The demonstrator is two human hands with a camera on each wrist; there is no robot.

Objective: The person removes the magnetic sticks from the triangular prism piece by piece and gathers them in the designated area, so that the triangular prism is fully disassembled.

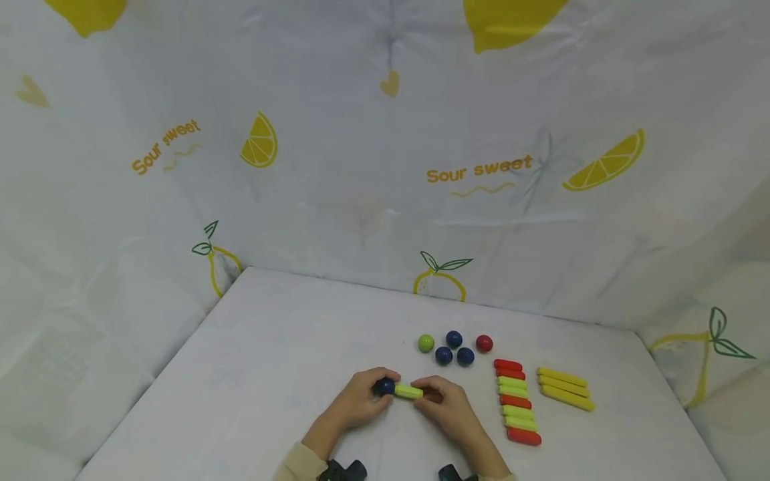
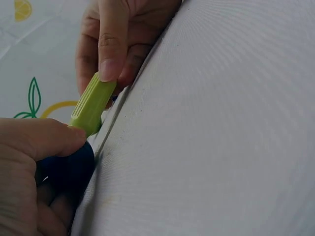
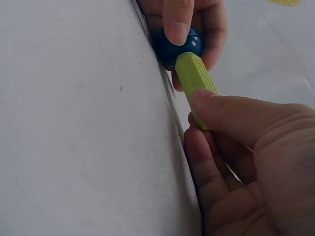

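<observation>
My left hand (image 1: 359,399) grips a dark blue ball (image 3: 186,45) between thumb and fingers. A ribbed yellow-green stick (image 3: 194,73) is pinched near its far end by my right hand (image 1: 446,406). The stick's other end meets the ball, so the two lie in one line just above the white table. In the left wrist view the left thumb (image 2: 64,140) lies over the ball, right at the stick's end, and hides part of the ball.
Beyond the hands stand a green ball (image 1: 426,343), several blue balls (image 1: 444,355) and a red ball (image 1: 484,344). To the right, red and yellow-green sticks (image 1: 515,401) lie in a column, with three yellow sticks (image 1: 565,388) beside them. A lemon-print cloth (image 1: 361,220) hangs behind the table.
</observation>
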